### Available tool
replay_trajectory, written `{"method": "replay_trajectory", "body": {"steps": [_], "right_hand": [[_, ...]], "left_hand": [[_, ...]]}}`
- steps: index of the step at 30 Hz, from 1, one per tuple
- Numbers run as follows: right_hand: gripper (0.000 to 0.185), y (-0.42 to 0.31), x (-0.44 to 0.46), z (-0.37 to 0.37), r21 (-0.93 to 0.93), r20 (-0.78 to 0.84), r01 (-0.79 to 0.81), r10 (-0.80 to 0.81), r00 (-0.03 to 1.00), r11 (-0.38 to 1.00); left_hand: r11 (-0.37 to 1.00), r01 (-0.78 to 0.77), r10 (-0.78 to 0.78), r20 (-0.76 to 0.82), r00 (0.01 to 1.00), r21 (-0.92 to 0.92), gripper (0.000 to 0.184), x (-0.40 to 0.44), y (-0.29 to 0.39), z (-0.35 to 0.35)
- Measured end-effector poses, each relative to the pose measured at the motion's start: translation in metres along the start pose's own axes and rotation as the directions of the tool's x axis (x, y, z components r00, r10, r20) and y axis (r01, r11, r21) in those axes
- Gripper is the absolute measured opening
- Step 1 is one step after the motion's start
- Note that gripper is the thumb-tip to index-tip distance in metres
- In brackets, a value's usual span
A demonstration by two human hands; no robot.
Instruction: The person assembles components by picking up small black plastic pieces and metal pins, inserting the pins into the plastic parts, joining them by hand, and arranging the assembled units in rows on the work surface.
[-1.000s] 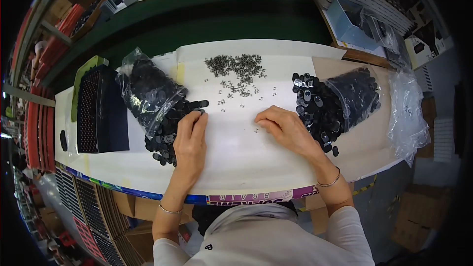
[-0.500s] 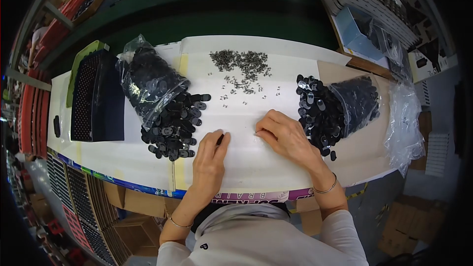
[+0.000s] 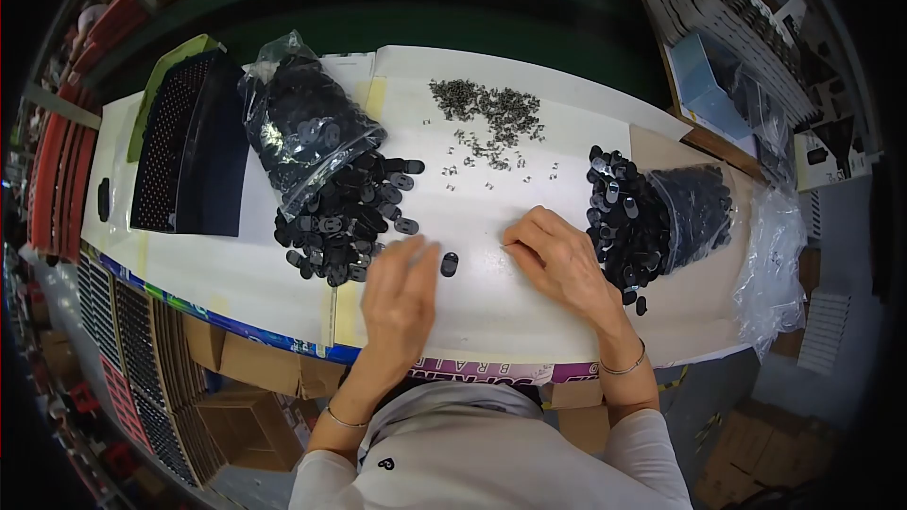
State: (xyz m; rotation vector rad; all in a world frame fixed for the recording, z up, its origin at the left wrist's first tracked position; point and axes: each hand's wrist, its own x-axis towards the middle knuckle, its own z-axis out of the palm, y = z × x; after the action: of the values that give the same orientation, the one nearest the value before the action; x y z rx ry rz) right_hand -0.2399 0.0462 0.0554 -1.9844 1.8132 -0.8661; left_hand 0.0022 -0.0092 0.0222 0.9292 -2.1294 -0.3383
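A single black oval plastic piece (image 3: 449, 264) lies on the white work surface between my hands. My left hand (image 3: 399, 302) is just left of it, beside the pile of black oval pieces (image 3: 326, 241); its fingers are smeared by motion. The fingertips of my right hand (image 3: 559, 260) are pinched together just above the surface, and whatever they hold is too small to make out. Small metal clips (image 3: 491, 118) are heaped and scattered beyond my hands. A second pile of black pieces (image 3: 625, 217) sits to the right of my right hand.
Plastic bags of black parts stand behind the left pile (image 3: 302, 118) and at the right (image 3: 697, 212). A dark perforated bin (image 3: 189, 151) and a green tray (image 3: 161, 76) are at far left. Crumpled clear plastic (image 3: 775, 264) hangs by the right edge.
My left hand has let go of the black oval piece, which now lies on the surface. That hand is moving by the left pile; my right hand keeps its pinch. The view has shifted slightly.
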Motion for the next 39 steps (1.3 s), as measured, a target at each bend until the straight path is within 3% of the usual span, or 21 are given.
{"method": "replay_trajectory", "body": {"steps": [3,7,15,24,27,36,39], "right_hand": [[0.010,0.000,0.001,-0.001,-0.002,0.017,-0.019,0.019,1.000,1.000],[0.008,-0.002,0.001,0.000,0.013,0.023,-0.044,0.044,0.999,0.999],[0.008,-0.020,0.000,0.015,0.190,0.028,-0.181,0.179,0.984,0.965],[0.009,-0.033,-0.006,0.030,0.138,-0.010,-0.135,0.137,0.990,0.981],[0.008,-0.037,-0.005,0.027,0.151,0.045,-0.202,0.197,0.979,0.968],[0.017,-0.040,-0.009,0.035,-0.033,-0.051,-0.076,0.074,0.996,0.997],[0.027,-0.039,-0.024,0.028,0.101,-0.128,-0.021,0.034,0.991,0.995]], "left_hand": [[0.998,-0.004,0.008,0.083,0.997,-0.057,0.040,-0.014,0.015,0.008],[0.998,0.023,-0.017,0.103,0.995,-0.060,0.033,-0.018,0.029,0.011],[0.990,-0.026,0.035,0.063,0.997,-0.139,0.036,-0.024,0.031,0.017],[0.991,-0.039,0.044,0.032,0.999,-0.130,0.029,-0.025,0.029,0.024],[0.990,-0.031,0.035,0.031,0.999,-0.139,0.027,-0.024,0.029,0.024],[0.990,-0.033,0.038,0.029,0.999,-0.139,0.024,-0.022,0.028,0.022],[0.982,-0.029,0.040,0.058,0.998,-0.186,0.028,-0.020,0.030,0.019]]}}
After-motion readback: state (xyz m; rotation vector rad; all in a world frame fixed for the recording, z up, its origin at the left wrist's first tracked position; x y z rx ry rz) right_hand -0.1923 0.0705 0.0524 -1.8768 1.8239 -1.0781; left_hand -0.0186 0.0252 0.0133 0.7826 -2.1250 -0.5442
